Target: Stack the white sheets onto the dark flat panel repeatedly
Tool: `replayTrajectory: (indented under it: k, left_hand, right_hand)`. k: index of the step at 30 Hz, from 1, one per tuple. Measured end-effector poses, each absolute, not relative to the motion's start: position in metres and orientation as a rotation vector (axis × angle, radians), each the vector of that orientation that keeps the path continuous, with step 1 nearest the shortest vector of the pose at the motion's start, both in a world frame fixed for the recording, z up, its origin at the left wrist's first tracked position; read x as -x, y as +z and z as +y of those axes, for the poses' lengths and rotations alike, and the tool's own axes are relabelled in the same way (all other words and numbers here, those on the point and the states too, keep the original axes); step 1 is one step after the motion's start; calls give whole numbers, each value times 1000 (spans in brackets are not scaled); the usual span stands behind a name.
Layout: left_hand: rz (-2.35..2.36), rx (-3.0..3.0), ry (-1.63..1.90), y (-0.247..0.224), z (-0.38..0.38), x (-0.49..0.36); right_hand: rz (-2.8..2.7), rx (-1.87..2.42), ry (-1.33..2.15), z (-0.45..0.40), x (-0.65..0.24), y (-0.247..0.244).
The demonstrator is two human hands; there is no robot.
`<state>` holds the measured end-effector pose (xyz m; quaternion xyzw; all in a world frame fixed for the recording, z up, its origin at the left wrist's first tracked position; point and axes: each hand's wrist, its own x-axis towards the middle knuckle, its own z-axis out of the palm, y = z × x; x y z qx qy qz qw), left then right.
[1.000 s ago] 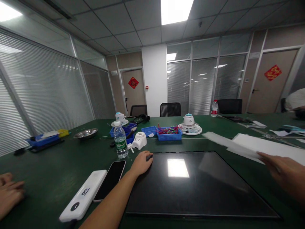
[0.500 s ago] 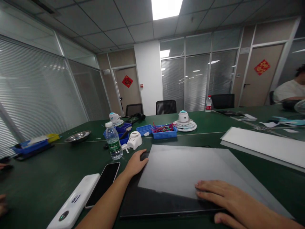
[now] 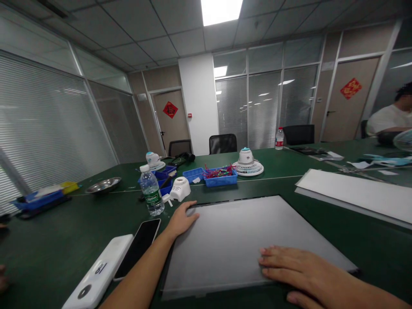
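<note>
A translucent greyish-white sheet lies over a thin black panel on the table in front of me; dark edges of the panel show around it. My left hand rests at the sheet's far left corner, thumb and fingers apart, the thumb touching its surface. Flat on the near right part of the sheet is my right hand, its fingers stretched out. Whether the left fingers reach under the panel's edge is hidden.
Left of my arm lie a phone and a white power bank. Beyond stand a water bottle, a white plastic housing, a blue bin of wires and a fan head. White boards lie right; a person sits behind.
The sheet has turned and slid toward me and to the left, so it now covers the panel almost fully. Both hands stay near the same spots.
</note>
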<state>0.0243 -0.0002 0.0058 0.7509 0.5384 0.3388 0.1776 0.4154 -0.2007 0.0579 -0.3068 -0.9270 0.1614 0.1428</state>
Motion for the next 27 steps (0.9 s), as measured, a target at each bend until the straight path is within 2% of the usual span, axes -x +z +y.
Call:
replayTrajectory:
  k: [9, 21, 24, 27]
  left_hand:
    - [1647, -2041, 1024, 5, 3, -23]
    - [1618, -2097, 967, 10, -2, -21]
    - [1619, -2115, 951, 9, -2, -22]
    - [1618, -2131, 938, 9, -4, -21]
  right_hand:
    - [-2615, 1130, 363, -184, -443, 40]
    - [-2694, 1012, 265, -188, -427, 54]
    - [-2576, 1160, 49, -167, -458, 43]
    - [-2328, 1446, -329, -140, -521, 26]
